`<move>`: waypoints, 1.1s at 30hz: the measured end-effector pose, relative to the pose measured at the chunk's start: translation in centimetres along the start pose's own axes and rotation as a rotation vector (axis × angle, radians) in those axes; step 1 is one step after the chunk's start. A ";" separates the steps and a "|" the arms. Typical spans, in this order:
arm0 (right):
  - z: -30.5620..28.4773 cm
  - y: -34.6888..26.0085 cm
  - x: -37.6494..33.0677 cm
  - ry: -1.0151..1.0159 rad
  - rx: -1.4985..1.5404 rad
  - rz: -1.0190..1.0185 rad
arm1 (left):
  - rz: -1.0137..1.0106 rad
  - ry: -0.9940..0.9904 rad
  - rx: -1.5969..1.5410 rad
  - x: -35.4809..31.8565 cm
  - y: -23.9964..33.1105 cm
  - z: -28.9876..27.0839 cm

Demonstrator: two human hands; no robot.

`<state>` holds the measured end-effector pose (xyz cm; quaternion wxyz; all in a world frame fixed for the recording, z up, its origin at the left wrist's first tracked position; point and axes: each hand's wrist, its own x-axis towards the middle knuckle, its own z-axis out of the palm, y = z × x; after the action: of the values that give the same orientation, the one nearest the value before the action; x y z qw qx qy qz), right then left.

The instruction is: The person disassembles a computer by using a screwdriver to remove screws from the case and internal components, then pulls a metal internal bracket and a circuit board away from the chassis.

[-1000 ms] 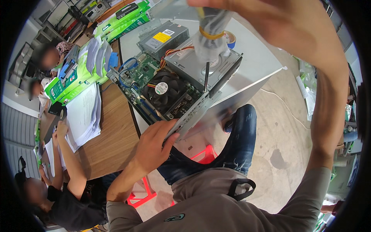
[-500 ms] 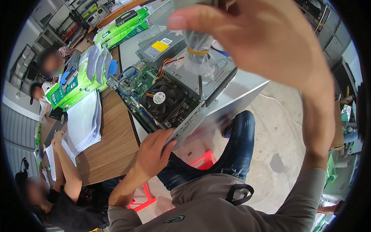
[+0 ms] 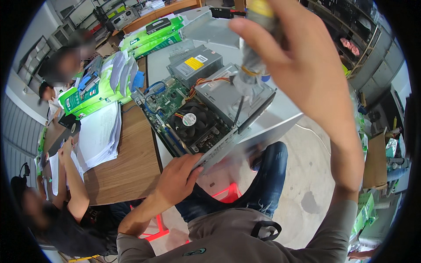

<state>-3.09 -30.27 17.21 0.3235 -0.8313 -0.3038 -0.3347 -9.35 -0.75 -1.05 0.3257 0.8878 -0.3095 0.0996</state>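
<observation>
An opened desktop computer case lies on the table's corner with its inside showing. My left hand is closed on its near front edge, thumb outside. High at the upper right, my right hand is wrapped round an electric screwdriver; its far fingers are hidden. Clear plastic and a rubber band cover the tool's lower end. Its dark bit slants down to the near rim of the case, beside the grey metal drive cage. A black cooling fan and a green circuit board sit left of the cage.
A silver power supply stands at the case's far end. Left are stacked papers and green paper packs. A person in black sits at the left, hands over papers. A red stool is below.
The view has shifted slightly. The screwdriver now leans more, its bit slanting down to the left, and my right hand has moved up with it. My left hand keeps its hold.
</observation>
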 end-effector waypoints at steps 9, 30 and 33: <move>-4.4 14.2 -0.7 0.547 -0.015 0.375 | 0.066 0.003 0.054 3.5 0.1 -5.8; 8.5 32.5 -13.2 0.250 0.052 0.780 | -0.333 -0.396 0.642 35.6 -31.2 -2.8; 8.7 31.9 -12.8 0.242 0.080 0.834 | -0.166 -0.270 0.672 34.3 -31.7 -4.3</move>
<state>15.51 -46.83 -8.05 0.4961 -0.8245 0.0853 -0.2586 37.27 4.30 -1.19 -0.0209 0.9724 -0.2267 0.0508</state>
